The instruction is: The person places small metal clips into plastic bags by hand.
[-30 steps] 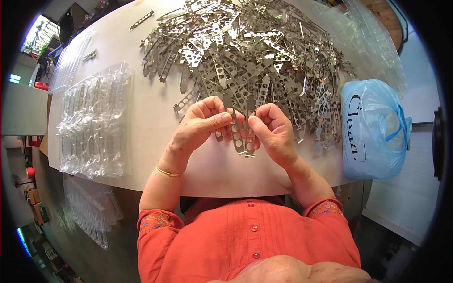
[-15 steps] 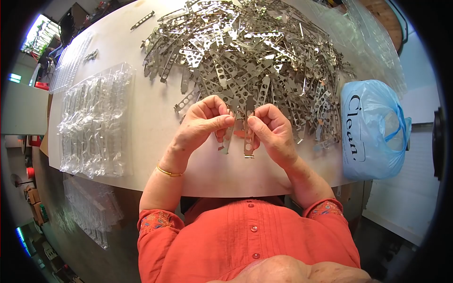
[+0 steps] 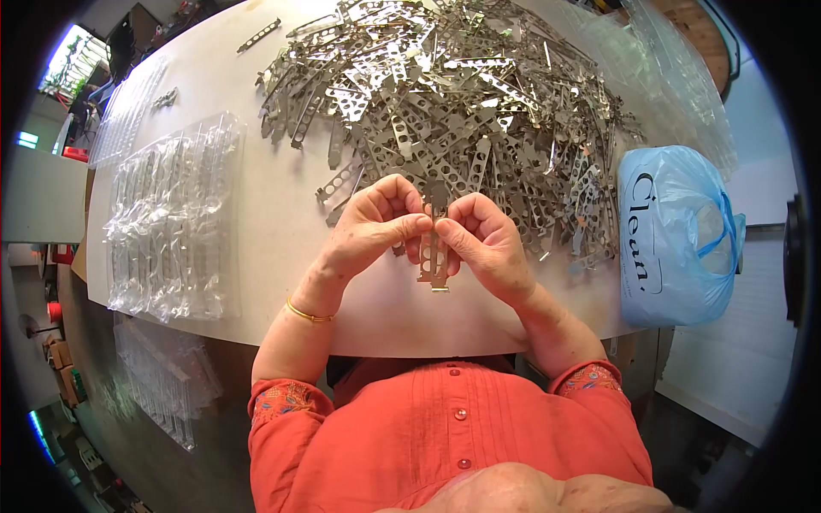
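Observation:
Between thumb and fingers, my left hand [image 3: 380, 224] pinches a thin perforated metal strip [image 3: 425, 267]. A second perforated metal strip [image 3: 441, 275] is pinched by my right hand [image 3: 486, 248]. The two strips stand side by side and overlap in this view, their lower ends pointing toward my body. Both thumbs almost meet in front of them, and the fingers hide part of the metal. Just beyond my hands lies a large heap of similar perforated metal strips [image 3: 462, 128].
To the left, a clear plastic tray of wrapped strips [image 3: 175, 222] lies on the white table [image 3: 274, 282]. A blue plastic bag [image 3: 676, 235] sits at the right edge, with clear plastic sheets [image 3: 684, 94] behind it. One loose strip [image 3: 258, 36] lies left of the heap.
My hands have come together, bringing the two strips from apart to overlapping. A loose strip now shows more fully beyond my left hand.

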A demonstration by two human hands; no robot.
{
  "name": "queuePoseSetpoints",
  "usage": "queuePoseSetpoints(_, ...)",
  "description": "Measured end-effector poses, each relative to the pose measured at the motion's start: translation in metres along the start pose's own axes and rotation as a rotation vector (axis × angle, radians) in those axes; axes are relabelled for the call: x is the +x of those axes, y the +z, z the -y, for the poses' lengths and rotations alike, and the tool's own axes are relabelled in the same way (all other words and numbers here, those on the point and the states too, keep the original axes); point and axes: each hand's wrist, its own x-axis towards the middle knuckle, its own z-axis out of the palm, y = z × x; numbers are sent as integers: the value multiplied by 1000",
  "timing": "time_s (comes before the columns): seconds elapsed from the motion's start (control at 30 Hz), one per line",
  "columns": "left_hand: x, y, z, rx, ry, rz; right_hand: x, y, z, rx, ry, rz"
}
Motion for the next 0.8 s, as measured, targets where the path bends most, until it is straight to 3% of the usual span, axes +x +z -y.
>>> queuePoseSetpoints(0.8,-2,-1,-2,20,-42,96,2,-3,-1,38,13,70)
